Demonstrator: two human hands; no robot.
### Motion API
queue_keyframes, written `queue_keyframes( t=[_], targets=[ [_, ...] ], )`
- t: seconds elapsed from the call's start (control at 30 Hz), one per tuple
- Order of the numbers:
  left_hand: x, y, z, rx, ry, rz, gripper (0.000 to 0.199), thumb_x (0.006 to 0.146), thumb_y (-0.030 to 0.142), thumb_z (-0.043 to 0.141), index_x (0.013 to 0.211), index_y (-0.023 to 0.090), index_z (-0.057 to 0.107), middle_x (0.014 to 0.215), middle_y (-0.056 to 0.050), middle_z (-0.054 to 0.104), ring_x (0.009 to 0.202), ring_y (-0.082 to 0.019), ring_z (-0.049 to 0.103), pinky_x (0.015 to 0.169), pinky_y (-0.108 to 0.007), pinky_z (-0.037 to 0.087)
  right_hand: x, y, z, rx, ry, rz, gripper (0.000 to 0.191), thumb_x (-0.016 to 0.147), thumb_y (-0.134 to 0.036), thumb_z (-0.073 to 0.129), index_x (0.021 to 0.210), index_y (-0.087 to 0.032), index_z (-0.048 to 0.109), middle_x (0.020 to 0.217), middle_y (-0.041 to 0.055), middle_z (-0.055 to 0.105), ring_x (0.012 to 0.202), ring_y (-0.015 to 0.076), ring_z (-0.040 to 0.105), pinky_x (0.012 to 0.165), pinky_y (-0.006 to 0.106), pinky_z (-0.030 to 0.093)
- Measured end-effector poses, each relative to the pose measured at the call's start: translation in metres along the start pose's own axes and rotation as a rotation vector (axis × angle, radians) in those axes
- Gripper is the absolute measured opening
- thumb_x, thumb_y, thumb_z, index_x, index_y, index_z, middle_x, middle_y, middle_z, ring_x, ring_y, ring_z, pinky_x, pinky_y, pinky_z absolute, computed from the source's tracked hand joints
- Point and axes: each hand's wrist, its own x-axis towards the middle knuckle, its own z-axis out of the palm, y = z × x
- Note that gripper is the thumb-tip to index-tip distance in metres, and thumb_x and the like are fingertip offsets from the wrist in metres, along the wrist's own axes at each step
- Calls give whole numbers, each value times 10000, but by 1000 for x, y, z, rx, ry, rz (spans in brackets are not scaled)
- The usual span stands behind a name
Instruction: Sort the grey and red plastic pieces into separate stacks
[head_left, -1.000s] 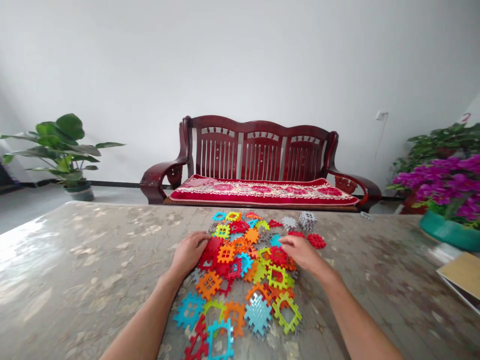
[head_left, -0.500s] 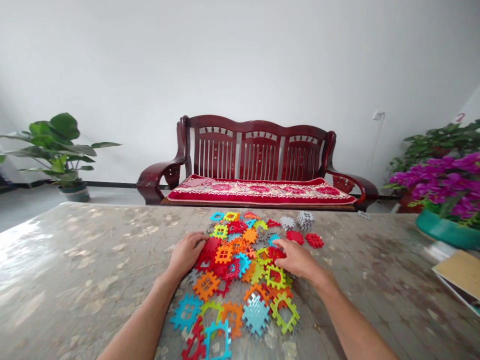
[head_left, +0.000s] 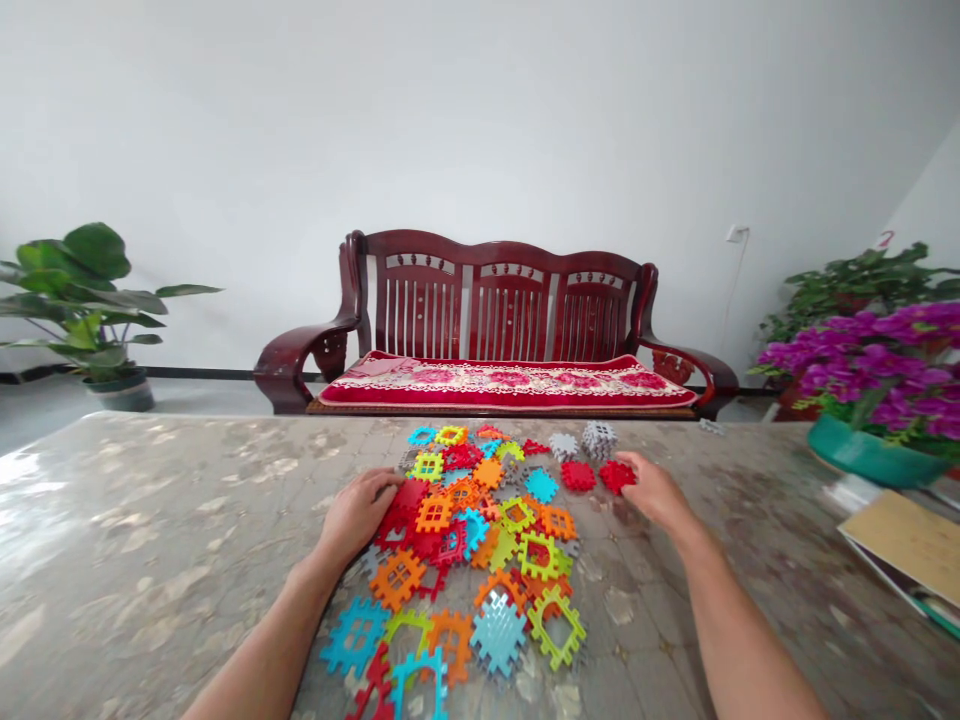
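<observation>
A pile of colourful plastic interlocking tiles with toothed edges covers the middle of the table; some are solid, others have window cut-outs. My left hand rests at the pile's left edge, fingers loosely bent beside a red tile. To the right of the pile, my right hand has thumb and fingers on the edge of another red tile, low over the table. Whether more tiles lie under it is hard to see. Beside it lie more red tiles.
Grey tiles form a stack behind the red ones, with a lower grey group alongside. At the right stand a teal pot of purple flowers and a cardboard-coloured box. A wooden bench is beyond the table.
My right hand has moved right, from the pile to the separate red tiles, carrying a red tile. An orange window tile now shows where it was. My left hand stays by the pile.
</observation>
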Motion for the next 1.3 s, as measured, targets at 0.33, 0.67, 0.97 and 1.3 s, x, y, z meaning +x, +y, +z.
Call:
queue_keyframes(
  t=[0.33,0.67,0.97,1.3],
  targets=[
    [1,-4,2,10,-7,4,372,866,350,395,980,249,735,1233,-45,678,1130,-230,619,1026,-362,438,8,23,7,-97,17,-137,633,589,-6,448,1130,-236,681,1207,40,684,1164,221,591,1044,380,416],
    [0,-3,1,17,-13,1,389,871,365,389,988,245,740,1237,-53,674,1138,-235,616,1028,-360,436,-4,11,12,-161,63,53,519,758,-304,587,1265,-190,595,1195,122,678,1096,289,626,956,415,462],
    [1,-2,1,1,-13,5,394,867,368,384,981,238,738,1229,-49,679,1133,-235,618,1027,-358,435,-11,-19,17,-438,2,120,454,827,-374,540,1229,-167,583,1087,150,698,1011,290,628,856,372,430],
    [1,-5,3,-28,6,7,385,855,362,398,965,237,745,1226,-56,682,1124,-252,625,1022,-386,441,-11,-29,19,-529,-24,122,272,852,-309,493,1034,-153,620,987,138,710,957,270,641,850,354,386]
  ],
)
